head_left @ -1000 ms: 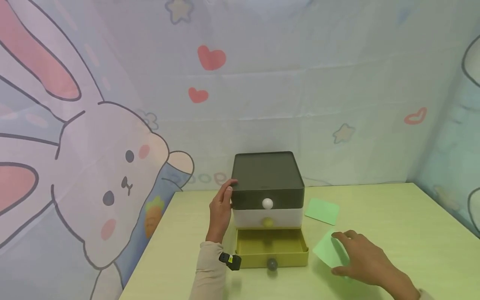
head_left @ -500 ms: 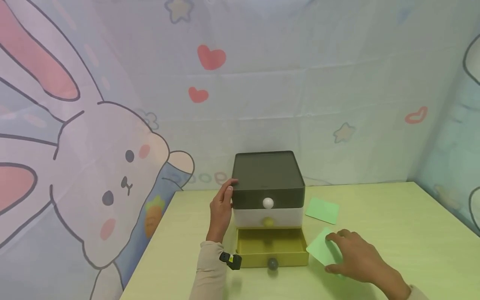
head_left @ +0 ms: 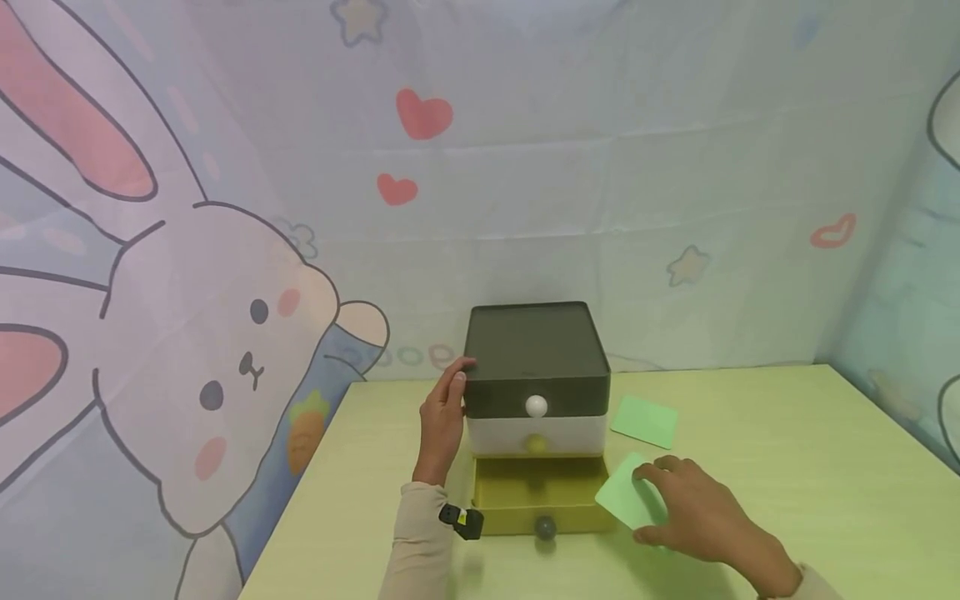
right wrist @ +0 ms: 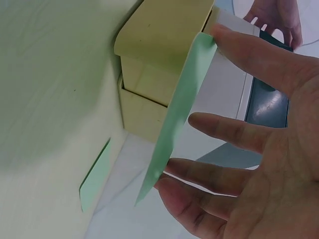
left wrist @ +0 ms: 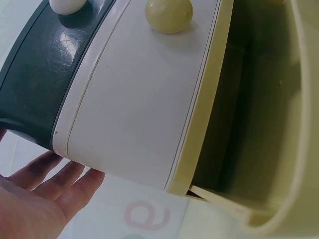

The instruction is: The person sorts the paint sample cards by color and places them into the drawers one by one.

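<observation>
A small chest of drawers (head_left: 536, 342) has a dark green top tier, a white middle tier and a yellow bottom drawer (head_left: 506, 522), which is pulled out and shows no contents. My left hand (head_left: 441, 425) rests against the chest's left side, fingers extended along the dark and white tiers in the left wrist view. With thumb and fingertips at opposite edges, my right hand (head_left: 693, 510) holds a thin green card (head_left: 628, 493). The card is tilted above the table, its left corner overlapping the drawer's right end in the head view.
A second green card (head_left: 647, 422) lies on the pale yellow-green table (head_left: 810, 450), right of the chest. Behind the table hangs a printed cloth backdrop (head_left: 525, 192). A small black device (head_left: 461, 521) is on the left wrist.
My right hand has moved left with the green card, bringing it up to the pulled-out drawer. The left hand and the chest have stayed in place.
</observation>
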Available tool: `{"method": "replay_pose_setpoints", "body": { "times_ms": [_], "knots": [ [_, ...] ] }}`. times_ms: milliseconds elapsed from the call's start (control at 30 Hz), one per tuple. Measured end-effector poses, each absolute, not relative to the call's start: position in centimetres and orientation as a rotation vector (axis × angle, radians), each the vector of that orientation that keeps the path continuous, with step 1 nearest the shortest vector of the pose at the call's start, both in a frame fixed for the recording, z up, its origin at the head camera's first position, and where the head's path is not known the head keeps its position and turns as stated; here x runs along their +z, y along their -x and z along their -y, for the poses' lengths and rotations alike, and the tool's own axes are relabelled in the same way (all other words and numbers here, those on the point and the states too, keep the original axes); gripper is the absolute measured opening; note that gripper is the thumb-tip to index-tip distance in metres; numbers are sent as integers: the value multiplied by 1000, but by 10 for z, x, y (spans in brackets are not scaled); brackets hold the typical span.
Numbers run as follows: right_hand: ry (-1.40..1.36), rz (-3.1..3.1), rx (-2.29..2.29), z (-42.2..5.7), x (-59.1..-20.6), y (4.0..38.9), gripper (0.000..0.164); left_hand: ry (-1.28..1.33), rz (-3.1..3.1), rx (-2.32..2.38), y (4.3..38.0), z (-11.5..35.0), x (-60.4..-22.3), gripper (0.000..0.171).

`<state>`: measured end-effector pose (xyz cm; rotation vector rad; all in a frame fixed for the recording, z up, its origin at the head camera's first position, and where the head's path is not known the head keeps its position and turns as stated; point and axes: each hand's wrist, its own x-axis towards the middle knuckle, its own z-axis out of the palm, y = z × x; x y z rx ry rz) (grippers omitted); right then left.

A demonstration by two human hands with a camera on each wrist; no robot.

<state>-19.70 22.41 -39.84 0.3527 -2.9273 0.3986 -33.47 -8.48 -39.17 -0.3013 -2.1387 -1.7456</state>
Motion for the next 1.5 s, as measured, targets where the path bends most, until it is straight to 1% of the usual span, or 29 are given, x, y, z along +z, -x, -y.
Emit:
{"method": "replay_pose_setpoints", "body": {
  "times_ms": [833, 1167, 1500],
  "knots": [
    [-541, 2950, 484, -185, -397, 203, 63, 322, 2128, -1740, 336, 84, -394, 34],
    [-654, 2930, 448, -173, -397, 208, 64, 324, 2126, -1738, 335, 86, -394, 34],
    [-738, 2925, 383, -163, -395, 216, 61, 340, 2111, -1738, 333, 86, -392, 34]
  ]
}}
